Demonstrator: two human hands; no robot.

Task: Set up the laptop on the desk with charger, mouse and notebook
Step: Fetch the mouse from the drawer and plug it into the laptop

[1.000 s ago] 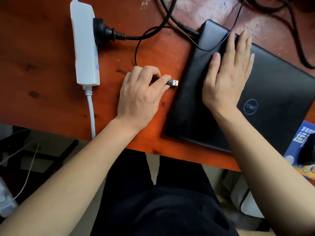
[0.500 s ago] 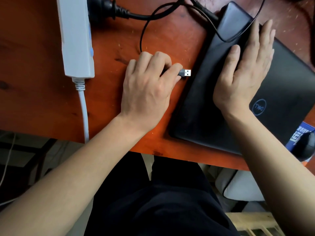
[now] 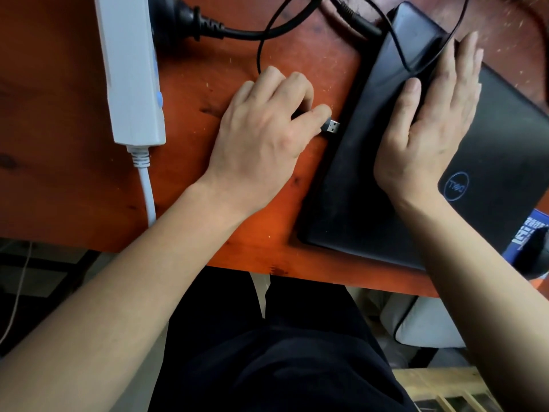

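Both of your hands are on the bench: your left hand has its grip pinched on the USB plug, whose metal tip sits just beside the closed laptop's left edge, while your right hand lies flat, fingers spread, on the lid.

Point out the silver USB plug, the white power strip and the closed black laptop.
silver USB plug (image 3: 333,126), head view, on its metal tip.
white power strip (image 3: 130,69), head view, mid-body.
closed black laptop (image 3: 505,138), head view, bare lid.
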